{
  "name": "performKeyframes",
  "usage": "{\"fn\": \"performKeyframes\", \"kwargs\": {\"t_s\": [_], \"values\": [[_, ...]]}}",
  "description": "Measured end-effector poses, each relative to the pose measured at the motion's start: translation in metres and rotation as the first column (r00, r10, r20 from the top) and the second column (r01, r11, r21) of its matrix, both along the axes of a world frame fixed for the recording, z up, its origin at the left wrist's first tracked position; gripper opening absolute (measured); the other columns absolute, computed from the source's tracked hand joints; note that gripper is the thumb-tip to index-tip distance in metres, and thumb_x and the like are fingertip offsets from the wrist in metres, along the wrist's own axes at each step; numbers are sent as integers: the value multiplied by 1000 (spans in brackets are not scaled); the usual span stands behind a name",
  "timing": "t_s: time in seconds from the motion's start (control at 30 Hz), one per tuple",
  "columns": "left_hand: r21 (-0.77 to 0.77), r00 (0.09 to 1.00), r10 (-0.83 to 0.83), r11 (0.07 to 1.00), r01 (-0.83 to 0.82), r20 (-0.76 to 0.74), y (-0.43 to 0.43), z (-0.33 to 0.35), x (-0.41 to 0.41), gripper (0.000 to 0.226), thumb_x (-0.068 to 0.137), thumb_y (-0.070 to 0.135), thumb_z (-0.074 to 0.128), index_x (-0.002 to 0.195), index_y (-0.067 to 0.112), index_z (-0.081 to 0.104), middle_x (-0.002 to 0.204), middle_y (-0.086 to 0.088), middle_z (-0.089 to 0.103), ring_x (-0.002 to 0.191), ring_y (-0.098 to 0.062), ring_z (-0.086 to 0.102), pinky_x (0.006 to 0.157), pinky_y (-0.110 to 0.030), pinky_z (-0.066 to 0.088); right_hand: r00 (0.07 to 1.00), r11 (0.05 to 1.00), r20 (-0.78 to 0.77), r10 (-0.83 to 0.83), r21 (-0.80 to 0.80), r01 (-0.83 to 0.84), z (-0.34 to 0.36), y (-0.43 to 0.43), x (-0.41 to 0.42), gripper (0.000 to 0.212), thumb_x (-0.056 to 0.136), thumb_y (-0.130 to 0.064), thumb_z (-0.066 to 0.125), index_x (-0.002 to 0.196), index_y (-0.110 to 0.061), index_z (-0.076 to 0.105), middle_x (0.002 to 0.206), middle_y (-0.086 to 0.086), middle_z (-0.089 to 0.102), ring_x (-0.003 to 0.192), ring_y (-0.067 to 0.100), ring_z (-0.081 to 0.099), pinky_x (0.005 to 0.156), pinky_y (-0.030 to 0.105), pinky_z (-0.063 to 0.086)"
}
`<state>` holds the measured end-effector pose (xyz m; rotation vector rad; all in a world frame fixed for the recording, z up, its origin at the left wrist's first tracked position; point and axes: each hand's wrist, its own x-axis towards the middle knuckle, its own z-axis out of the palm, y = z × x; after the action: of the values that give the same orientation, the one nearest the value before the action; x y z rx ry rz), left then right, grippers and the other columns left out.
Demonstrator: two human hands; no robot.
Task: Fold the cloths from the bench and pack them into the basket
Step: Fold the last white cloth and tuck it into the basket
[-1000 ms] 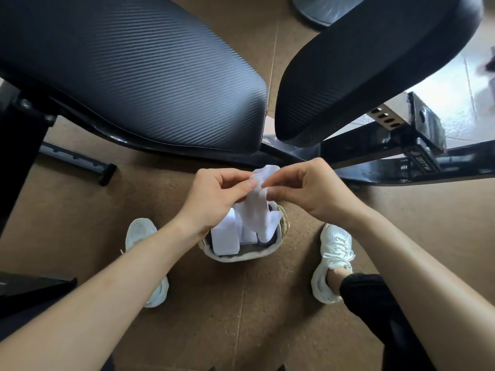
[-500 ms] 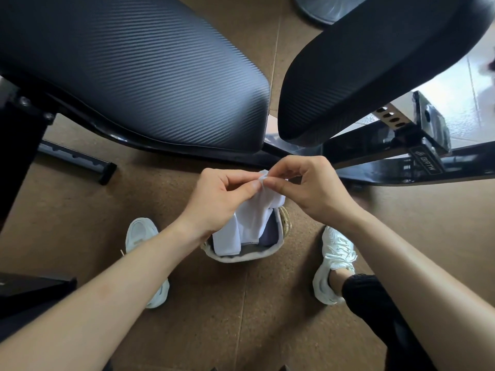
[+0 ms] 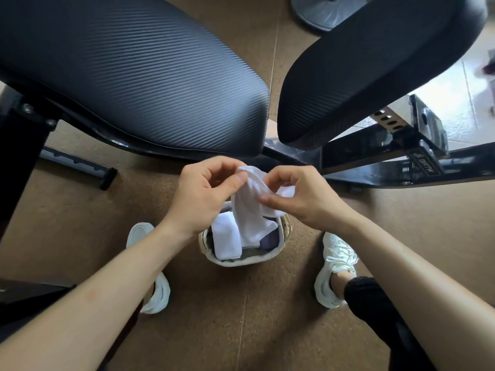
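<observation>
A white cloth (image 3: 253, 207) hangs between both hands just above a small woven basket (image 3: 242, 261) on the floor. My left hand (image 3: 203, 194) pinches the cloth's top left edge with thumb and forefinger. Its right side is pinched by my right hand (image 3: 297, 195). Inside the basket lie a folded white cloth (image 3: 226, 241) on the left and a dark cloth (image 3: 269, 241) on the right, partly hidden by the hanging one. The black padded bench (image 3: 134, 76) stretches across the top of the view with no cloths visible on it.
The bench's second black pad (image 3: 375, 65) rises at the upper right, above a black metal frame (image 3: 388, 162). My feet in white shoes (image 3: 336, 266) stand either side of the basket on the brown cork-like floor. A round grey base (image 3: 318, 12) sits at the top.
The hands have drawn slightly apart and the cloth has spread wider between them. My right hand has shifted its pinch lower on the cloth's right side.
</observation>
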<state>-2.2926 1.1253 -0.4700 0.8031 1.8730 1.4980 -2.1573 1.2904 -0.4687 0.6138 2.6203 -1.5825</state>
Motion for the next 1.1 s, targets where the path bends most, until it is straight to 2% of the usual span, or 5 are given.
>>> {"fn": "performKeyframes", "kwargs": {"t_s": [0.3,0.47,0.7,0.83,1.1], "values": [[-36,962,265,963,-268,-64,-12,-2,-23,12,102,15,58,104,23,66,96,9,66,87,2,59,81,-17,51,944,931,327,45,328,-158,-17,16,12,7,88,-30,74,85,-29,67,80,-19,61,94,15,54,91,43,44],[-79,929,332,934,-348,-166,-24,-11,-35,10,103,16,56,108,22,63,95,15,64,85,8,59,76,-10,48,932,881,358,-51,456,-127,-20,35,24,9,90,-33,70,88,-33,61,81,-14,62,95,16,48,89,40,35],[-89,882,395,899,-429,-259,-32,-15,-42,9,103,17,56,106,22,62,92,17,60,82,7,57,73,-6,44,933,839,348,-95,532,-113,-20,41,32,37,91,-28,68,126,-33,59,75,-17,60,87,13,51,84,37,30],[-91,881,385,902,-422,-273,-33,-16,-41,9,103,17,57,106,22,63,93,16,61,83,6,57,73,-6,45,921,803,377,-93,576,-154,-20,44,31,7,91,-32,64,88,-36,69,78,-16,64,91,17,55,83,36,32],[-103,886,398,897,-431,-239,-35,-23,-49,10,100,15,60,104,22,67,92,16,64,82,11,59,75,-9,48,937,855,284,-203,518,28,-8,53,32,17,80,-31,77,71,-24,64,82,-8,58,86,19,55,74,37,50]]}}
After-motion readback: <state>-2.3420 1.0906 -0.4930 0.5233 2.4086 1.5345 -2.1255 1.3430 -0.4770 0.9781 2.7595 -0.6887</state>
